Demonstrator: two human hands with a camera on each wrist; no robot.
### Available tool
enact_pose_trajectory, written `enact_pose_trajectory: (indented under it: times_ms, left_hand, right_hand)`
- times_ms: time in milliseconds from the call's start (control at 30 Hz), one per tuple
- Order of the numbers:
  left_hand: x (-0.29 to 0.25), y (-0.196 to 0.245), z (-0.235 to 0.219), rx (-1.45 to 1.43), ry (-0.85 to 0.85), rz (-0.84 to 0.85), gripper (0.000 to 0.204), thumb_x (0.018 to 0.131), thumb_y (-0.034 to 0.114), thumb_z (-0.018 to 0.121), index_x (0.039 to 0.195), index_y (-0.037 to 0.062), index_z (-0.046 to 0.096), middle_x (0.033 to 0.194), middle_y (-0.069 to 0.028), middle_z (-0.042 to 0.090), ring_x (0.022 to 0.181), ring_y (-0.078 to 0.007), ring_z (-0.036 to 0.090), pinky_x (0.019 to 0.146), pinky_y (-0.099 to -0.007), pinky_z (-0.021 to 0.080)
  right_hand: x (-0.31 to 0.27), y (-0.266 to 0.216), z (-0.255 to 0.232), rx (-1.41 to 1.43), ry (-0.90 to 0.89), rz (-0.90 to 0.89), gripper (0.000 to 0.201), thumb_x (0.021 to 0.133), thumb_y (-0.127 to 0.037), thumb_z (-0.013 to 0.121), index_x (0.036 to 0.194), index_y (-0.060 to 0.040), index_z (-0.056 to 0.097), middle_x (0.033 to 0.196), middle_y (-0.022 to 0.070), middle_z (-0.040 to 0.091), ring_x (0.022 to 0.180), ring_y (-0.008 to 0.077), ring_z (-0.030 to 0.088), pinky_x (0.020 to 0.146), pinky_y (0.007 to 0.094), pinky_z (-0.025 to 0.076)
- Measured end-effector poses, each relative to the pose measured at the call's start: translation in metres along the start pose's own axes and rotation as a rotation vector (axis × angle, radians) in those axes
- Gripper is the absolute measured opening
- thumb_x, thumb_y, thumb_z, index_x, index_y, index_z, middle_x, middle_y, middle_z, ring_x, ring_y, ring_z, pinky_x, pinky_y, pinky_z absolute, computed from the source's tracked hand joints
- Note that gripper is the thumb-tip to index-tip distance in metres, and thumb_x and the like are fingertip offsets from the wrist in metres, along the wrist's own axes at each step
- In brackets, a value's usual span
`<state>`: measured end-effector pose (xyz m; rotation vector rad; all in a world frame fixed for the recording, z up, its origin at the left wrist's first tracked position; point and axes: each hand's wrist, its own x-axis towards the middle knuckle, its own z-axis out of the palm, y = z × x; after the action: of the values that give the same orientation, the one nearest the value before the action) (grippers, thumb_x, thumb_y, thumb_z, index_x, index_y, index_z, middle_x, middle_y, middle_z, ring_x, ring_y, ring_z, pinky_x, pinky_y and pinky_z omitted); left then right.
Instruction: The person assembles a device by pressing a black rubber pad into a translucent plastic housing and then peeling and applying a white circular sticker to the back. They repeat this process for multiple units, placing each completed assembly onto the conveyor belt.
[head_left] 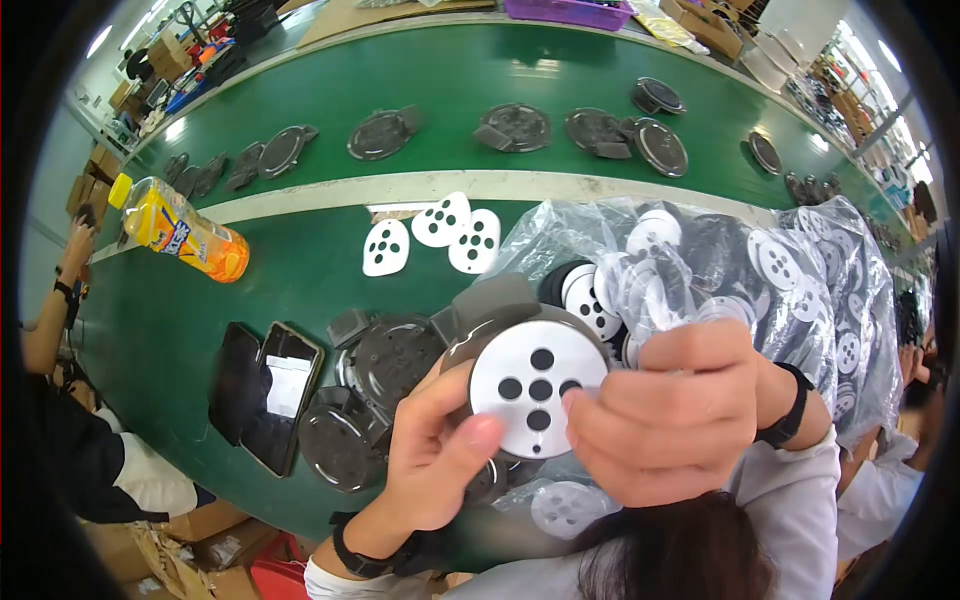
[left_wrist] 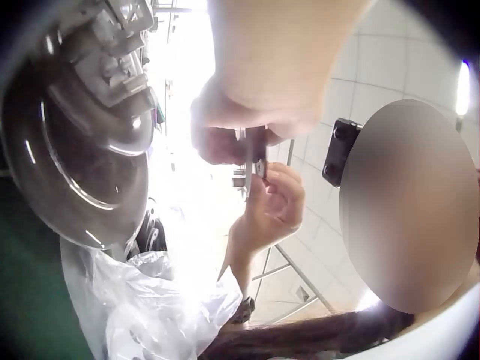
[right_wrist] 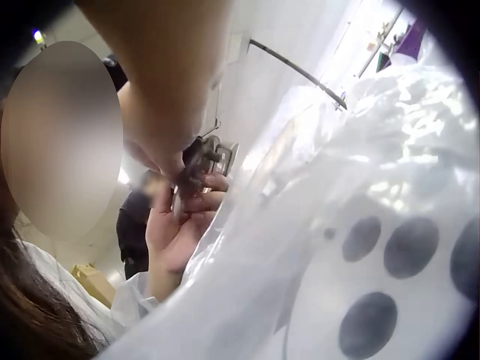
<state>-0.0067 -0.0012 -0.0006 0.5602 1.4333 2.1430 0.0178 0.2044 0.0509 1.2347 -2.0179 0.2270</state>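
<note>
A green table (head_left: 290, 285) bears a bottle (head_left: 185, 230) and white plates (head_left: 386, 248).

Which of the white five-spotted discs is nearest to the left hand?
The white disc on the grey round housing that the left hand grips; the others lie farther off, on the green table or in and around the clear plastic bag.

The head view looks down on the hands (head_left: 665, 415), shared by both wrist views, close, low and facing upward.
</note>
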Motion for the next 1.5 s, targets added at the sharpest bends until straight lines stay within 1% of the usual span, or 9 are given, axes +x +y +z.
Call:
enact_pose_trajectory:
  times_ms: [33,167,333,433,500,600,800,1100,1500]
  left_hand:
    - [-0.001,0.004,0.002,0.029,0.03,0.014,0.025,0.085,0.011,0.054,0.101,-0.0092,0.054,0.11,-0.0143,0.049,0.098,-0.018,0.05,0.082,-0.0265,0.039]
    - [0.002,0.007,-0.001,0.308,0.105,0.1,0.019,0.086,0.009,0.052,0.092,-0.0083,0.055,0.092,-0.0103,0.054,0.081,-0.0134,0.05,0.071,-0.0246,0.041]
    - [0.003,0.004,0.0,0.231,0.122,0.077,0.019,0.086,0.01,0.052,0.091,-0.0085,0.055,0.093,-0.0101,0.054,0.08,-0.0112,0.049,0.07,-0.0229,0.041]
    - [0.002,0.008,0.001,0.254,0.136,0.003,0.018,0.085,0.009,0.053,0.091,-0.0078,0.055,0.089,-0.0111,0.055,0.079,-0.0148,0.051,0.077,-0.0268,0.04]
    - [0.003,0.014,-0.003,0.563,-0.053,-0.008,0.018,0.082,0.01,0.054,0.09,-0.0059,0.055,0.086,-0.0134,0.055,0.077,-0.0235,0.053,0.083,-0.0331,0.038]
    - [0.008,0.006,-0.001,0.363,-0.188,0.19,0.023,0.081,0.016,0.053,0.09,-0.0052,0.054,0.083,-0.0156,0.055,0.079,-0.0308,0.051,0.087,-0.0377,0.036]
    - [0.009,0.005,-0.004,0.24,-0.215,0.11,0.029,0.083,0.021,0.045,0.086,-0.0069,0.051,0.088,-0.0173,0.051,0.084,-0.03,0.045,0.078,-0.0347,0.036]
    - [0.007,0.012,-0.004,0.215,-0.321,0.086,0.02,0.084,0.018,0.045,0.075,0.0006,0.046,0.083,-0.0138,0.045,0.082,-0.0275,0.038,0.074,-0.0328,0.032]
    - [0.004,0.015,0.001,0.429,-0.342,0.145,0.022,0.089,0.019,0.044,0.079,-0.0001,0.045,0.079,-0.0152,0.04,0.074,-0.0301,0.037,0.067,-0.0356,0.035]
  right_hand:
    - [0.001,-0.002,0.002,0.053,-0.024,-0.03,0.012,0.065,-0.003,0.068,0.074,-0.0084,0.062,0.081,0.0046,0.063,0.064,0.0151,0.054,0.051,0.026,0.042]
    - [-0.002,0.005,0.018,0.365,0.241,0.247,0.011,0.066,-0.008,0.066,0.075,-0.0027,0.061,0.078,0.0078,0.059,0.06,0.0203,0.056,0.05,0.0278,0.044]
    - [-0.009,0.012,0.017,0.413,0.256,0.334,0.02,0.06,0.0,0.068,0.079,-0.001,0.063,0.076,0.0082,0.058,0.058,0.0193,0.054,0.045,0.0253,0.042]
    - [-0.007,-0.002,0.025,0.451,0.209,0.376,0.021,0.06,0.0,0.066,0.08,-0.0005,0.062,0.077,0.0077,0.056,0.057,0.0174,0.053,0.044,0.0241,0.041]
    - [-0.003,-0.005,0.027,0.382,0.13,0.378,0.022,0.061,-0.001,0.063,0.083,0.0001,0.061,0.077,0.0072,0.053,0.057,0.0158,0.051,0.043,0.024,0.04]
    - [-0.003,-0.007,0.019,0.339,-0.07,0.397,0.024,0.065,-0.006,0.071,0.088,-0.003,0.066,0.076,0.0054,0.055,0.051,0.0128,0.048,0.043,0.0228,0.037]
    - [-0.002,-0.01,0.018,0.466,0.013,0.529,0.023,0.065,-0.007,0.072,0.087,-0.0039,0.067,0.075,0.0055,0.054,0.05,0.0117,0.045,0.042,0.0224,0.036]
    - [0.0,-0.007,0.015,0.367,0.036,0.327,0.015,0.066,-0.007,0.064,0.08,-0.0037,0.067,0.077,0.0063,0.058,0.051,0.0125,0.053,0.042,0.0194,0.043]
    - [0.001,-0.008,0.013,0.451,0.01,0.334,0.009,0.064,-0.007,0.061,0.073,-0.0035,0.063,0.071,0.0061,0.058,0.049,0.0144,0.05,0.04,0.0207,0.04]
